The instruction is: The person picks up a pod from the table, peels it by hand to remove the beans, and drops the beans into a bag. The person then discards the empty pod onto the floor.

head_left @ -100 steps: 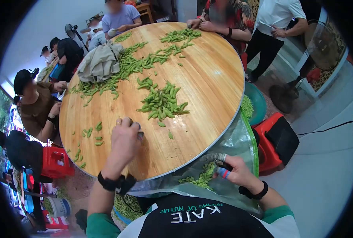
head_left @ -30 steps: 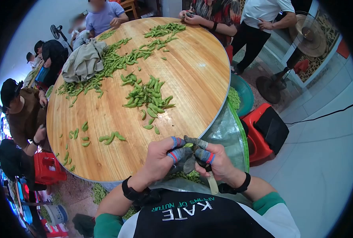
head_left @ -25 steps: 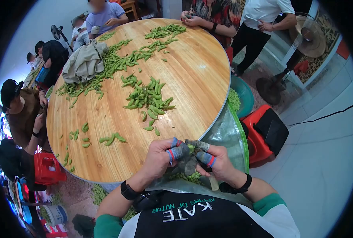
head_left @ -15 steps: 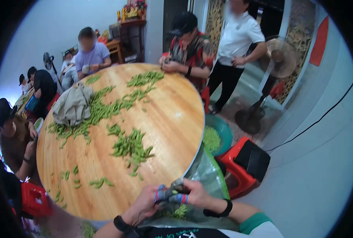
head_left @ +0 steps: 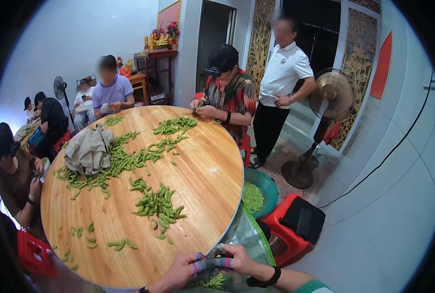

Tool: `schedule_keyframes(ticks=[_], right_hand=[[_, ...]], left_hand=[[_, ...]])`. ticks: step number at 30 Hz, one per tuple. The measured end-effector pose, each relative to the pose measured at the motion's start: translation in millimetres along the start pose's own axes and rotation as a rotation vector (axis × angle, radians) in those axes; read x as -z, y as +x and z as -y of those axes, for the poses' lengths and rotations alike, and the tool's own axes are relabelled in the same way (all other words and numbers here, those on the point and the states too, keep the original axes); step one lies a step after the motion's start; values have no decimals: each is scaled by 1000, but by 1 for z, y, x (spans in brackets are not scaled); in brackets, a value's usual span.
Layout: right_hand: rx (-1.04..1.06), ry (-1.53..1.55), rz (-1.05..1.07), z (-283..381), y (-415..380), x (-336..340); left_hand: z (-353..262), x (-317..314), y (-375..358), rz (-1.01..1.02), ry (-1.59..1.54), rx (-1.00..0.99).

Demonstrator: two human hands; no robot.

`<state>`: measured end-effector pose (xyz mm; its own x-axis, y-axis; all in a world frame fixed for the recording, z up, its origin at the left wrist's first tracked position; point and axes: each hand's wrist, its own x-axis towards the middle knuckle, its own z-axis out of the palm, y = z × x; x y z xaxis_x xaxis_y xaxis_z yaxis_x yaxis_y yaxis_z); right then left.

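Observation:
Over the table's near edge, my left hand (head_left: pixel 182 269) and my right hand (head_left: pixel 241 260) meet with fingers pinched together. Grey finger covers with red and blue bands wrap some of the fingers. A bit of green soybean pod (head_left: pixel 219 253) shows between the fingertips; most of it is hidden. Shelled beans (head_left: pixel 215 281) lie below my hands on a green-edged plastic sheet (head_left: pixel 250 229). The nearest heap of soybean pods (head_left: pixel 159 204) is on the round wooden table (head_left: pixel 202 190), with a few loose pods (head_left: pixel 122 244) to its left.
A crumpled beige cloth (head_left: pixel 88 149) lies on a larger pod pile. Right of the table stand a teal basin (head_left: pixel 271 188) of shelled beans, a red stool (head_left: pixel 281 229) and a fan (head_left: pixel 329 95). People sit around the table; one person (head_left: pixel 283 73) stands behind it.
The view has tilted upward, so my hands and the near table edge sit lower in the picture. My hands stay together, with fingers shifted slightly.

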<state>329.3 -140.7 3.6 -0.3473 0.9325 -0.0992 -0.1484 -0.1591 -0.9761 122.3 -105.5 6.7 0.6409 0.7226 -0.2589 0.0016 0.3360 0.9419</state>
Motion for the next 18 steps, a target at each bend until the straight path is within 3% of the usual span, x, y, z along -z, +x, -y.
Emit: schedule_keyframes(ticks=[1,3,4,6,10,13,15,18], right_hand=[[15,15,26,-6,1,4],[27,35,47,-13,-3,6],[49,-70,63,-14,-6,6],[73,-173,80,-16,-10,6],[84,-176,235,-19,-13,-1],[91,-134,147,-21,-12,-1],[-56,-42,147,-16,-14,5],[-83,36,104,-17,-10,0]], left_hand=[[-3,2,-3,1,5,-5],[-10,2,-17,-95,455,-228],[-10,11,-17,-92,458,-227],[-8,45,-22,-278,1159,-690],[-4,103,-45,-506,1538,-584],[6,147,-68,-639,1428,-537],[0,163,-79,-1010,1658,-228],[-30,160,-75,-965,1683,-334]])
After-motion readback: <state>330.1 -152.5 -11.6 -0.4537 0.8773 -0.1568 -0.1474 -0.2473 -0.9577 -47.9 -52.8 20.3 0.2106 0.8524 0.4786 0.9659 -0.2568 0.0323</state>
